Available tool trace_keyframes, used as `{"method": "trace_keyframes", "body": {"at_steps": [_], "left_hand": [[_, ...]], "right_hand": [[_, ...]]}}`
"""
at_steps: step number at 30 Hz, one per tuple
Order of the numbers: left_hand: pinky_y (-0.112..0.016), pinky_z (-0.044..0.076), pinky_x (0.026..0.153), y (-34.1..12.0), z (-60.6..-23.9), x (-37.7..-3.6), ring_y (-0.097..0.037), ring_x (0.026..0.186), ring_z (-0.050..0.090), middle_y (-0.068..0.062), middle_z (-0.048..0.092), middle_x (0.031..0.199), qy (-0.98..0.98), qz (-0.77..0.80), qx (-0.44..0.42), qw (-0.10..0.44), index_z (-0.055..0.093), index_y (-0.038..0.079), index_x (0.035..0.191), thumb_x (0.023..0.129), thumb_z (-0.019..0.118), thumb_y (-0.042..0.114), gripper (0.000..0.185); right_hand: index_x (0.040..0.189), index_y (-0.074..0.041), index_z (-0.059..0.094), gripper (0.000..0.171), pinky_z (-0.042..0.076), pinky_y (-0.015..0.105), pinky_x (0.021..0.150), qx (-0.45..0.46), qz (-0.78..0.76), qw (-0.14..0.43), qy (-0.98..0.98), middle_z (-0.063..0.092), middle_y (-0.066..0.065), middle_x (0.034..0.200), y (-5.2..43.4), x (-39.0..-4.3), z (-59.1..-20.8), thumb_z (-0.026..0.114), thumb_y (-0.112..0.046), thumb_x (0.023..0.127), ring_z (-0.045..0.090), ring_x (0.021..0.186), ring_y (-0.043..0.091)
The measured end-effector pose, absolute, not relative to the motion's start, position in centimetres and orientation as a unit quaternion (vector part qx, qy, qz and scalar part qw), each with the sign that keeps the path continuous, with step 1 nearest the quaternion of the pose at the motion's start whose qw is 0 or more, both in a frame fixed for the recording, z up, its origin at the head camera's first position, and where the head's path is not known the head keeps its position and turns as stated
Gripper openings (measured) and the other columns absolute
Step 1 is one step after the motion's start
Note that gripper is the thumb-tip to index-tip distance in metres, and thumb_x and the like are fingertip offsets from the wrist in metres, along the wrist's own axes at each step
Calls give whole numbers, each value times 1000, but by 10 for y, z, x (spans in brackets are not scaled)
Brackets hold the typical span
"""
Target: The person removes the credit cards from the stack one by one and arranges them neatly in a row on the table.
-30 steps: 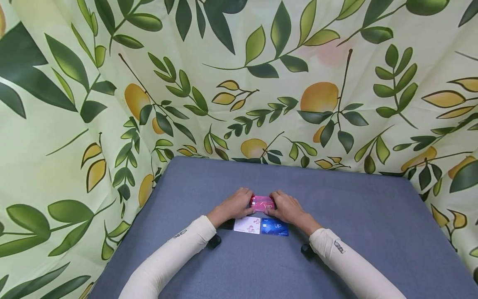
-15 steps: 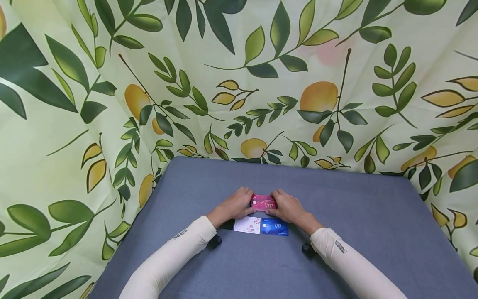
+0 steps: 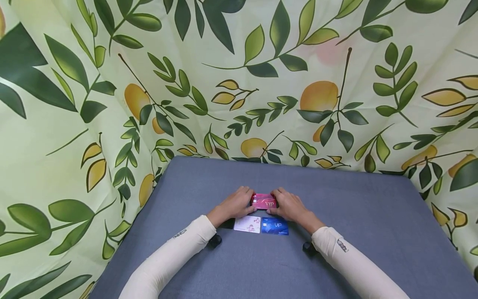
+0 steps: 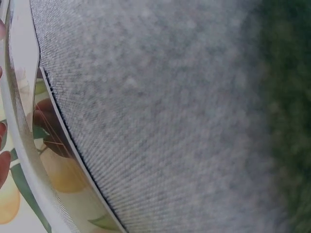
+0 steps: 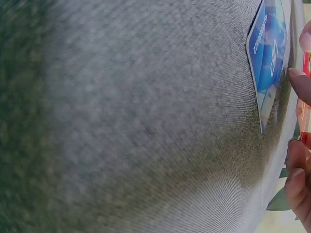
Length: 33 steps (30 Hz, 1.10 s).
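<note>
A pink VIP card [image 3: 264, 202] is held just above the grey table [image 3: 354, 216] at its middle. My left hand [image 3: 243, 201] pinches its left short end and my right hand [image 3: 281, 202] pinches its right short end. Just nearer to me lie a white card [image 3: 247, 224] and a blue VIP card [image 3: 275, 226], side by side and flat. In the right wrist view the blue VIP card [image 5: 268, 53] lies on the cloth, with my right fingers [image 5: 300, 83] beside the pink card's edge [image 5: 305, 116]. The left wrist view is nearly all grey cloth.
A dark flat item [image 3: 226, 224] shows partly under my left wrist, left of the white card. A leaf-and-lemon printed curtain [image 3: 239, 83] walls the table at the back and both sides. Bare grey cloth spreads right and left of the cards.
Both hands and the pink card have shifted very slightly away from me. The white and blue cards have not moved.
</note>
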<state>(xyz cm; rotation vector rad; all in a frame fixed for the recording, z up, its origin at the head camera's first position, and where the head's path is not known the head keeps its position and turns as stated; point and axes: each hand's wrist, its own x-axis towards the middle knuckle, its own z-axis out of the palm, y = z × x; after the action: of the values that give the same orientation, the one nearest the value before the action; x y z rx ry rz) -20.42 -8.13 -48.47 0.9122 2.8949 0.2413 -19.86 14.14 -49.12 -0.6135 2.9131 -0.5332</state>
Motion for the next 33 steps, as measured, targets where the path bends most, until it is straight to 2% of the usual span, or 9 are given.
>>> {"method": "trace_keyframes", "body": {"at_steps": [33], "left_hand": [[-31, 51, 93, -79, -478, -196, -17, 105, 54, -9, 62, 121, 947, 74, 311, 39, 57, 2, 133, 94, 68, 40, 56]], "right_hand": [[131, -4, 62, 65, 54, 50, 88, -209, -167, 43, 963, 64, 14, 120, 146, -192, -489, 82, -42, 82, 63, 100, 26]]}}
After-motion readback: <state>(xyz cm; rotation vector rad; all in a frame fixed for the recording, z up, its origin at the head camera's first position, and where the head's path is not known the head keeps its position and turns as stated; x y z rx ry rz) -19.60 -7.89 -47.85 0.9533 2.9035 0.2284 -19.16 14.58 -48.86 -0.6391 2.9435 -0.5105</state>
